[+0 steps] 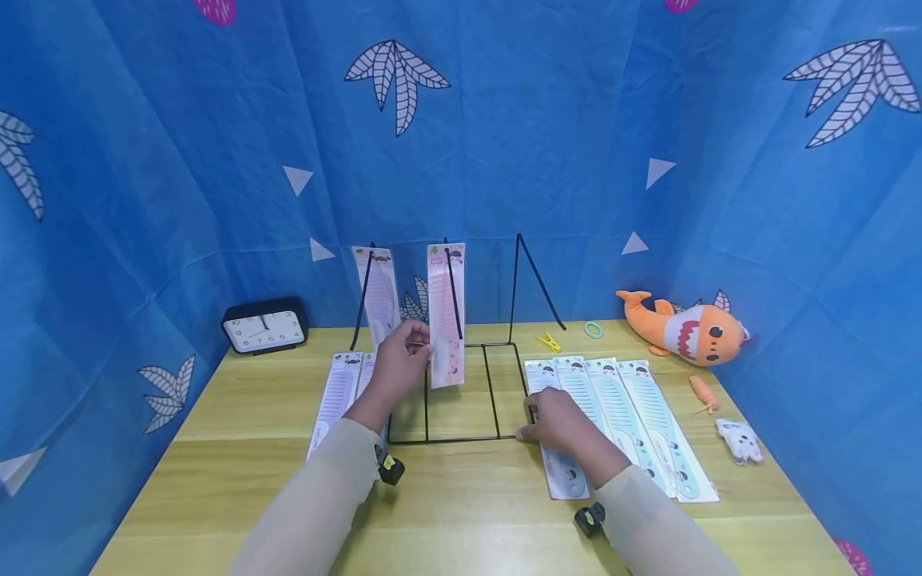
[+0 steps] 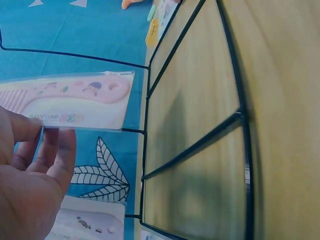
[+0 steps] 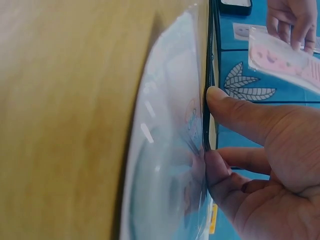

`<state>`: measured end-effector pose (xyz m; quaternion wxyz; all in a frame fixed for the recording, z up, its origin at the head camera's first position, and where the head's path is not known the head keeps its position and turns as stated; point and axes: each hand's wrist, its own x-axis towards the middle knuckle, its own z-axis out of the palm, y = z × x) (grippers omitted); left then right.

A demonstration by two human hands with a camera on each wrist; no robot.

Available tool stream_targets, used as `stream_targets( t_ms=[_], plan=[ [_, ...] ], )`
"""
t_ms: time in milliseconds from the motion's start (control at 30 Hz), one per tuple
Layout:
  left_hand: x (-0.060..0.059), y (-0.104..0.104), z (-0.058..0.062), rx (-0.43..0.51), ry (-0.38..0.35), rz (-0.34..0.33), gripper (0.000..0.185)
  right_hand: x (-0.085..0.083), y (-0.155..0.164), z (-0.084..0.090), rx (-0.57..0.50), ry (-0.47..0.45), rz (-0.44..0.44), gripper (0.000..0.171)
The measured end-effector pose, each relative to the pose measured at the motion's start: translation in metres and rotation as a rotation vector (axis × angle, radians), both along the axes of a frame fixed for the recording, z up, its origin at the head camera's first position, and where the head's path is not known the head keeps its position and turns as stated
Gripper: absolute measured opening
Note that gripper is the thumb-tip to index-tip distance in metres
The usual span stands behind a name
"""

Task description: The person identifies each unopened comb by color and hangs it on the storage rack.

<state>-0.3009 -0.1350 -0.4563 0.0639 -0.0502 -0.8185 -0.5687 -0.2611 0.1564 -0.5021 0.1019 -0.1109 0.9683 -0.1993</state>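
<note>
Pinched at its lower edge in my left hand [image 1: 398,364], the pink comb packet [image 1: 441,296] hangs at the centre of the head view, apparently threaded on the middle hook [image 1: 453,288] of the wire rack [image 1: 461,439]. Right of centre, I have the right hand [image 1: 558,420] gripping the rack's side rail, just beside the green comb packets [image 1: 623,408]. Left of centre, a purple comb packet [image 1: 380,296] hangs too. Tugging the pink one forward could, I judge, slide it off the hook's tip; loosening the right hand could let the rack shift.
</note>
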Motion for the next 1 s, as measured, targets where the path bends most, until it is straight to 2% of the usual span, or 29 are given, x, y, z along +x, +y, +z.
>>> stream_targets(
  t_ms=[100, 267, 367, 533, 1000],
  plan=[
    [-0.008, 0.003, 0.002, 0.003, -0.02, 0.032, 0.021, 0.0, 0.0, 0.0, -0.001, -0.002, -0.004, 0.057],
    [-0.018, 0.009, -0.005, -0.027, -0.002, 0.099, 0.019, 0.0, 0.0, 0.0, 0.002, -0.01, -0.014, 0.063],
    [-0.021, 0.014, -0.011, -0.051, 0.023, 0.144, 0.015, 0.001, -0.001, 0.0, -0.006, -0.013, -0.013, 0.06],
    [-0.025, 0.025, -0.016, -0.022, 0.018, 0.196, 0.011, 0.001, -0.001, 0.0, -0.02, -0.008, -0.009, 0.057],
    [-0.034, 0.029, -0.019, -0.027, -0.033, 0.213, 0.011, 0.001, -0.001, 0.001, 0.011, -0.015, -0.014, 0.06]
  ],
)
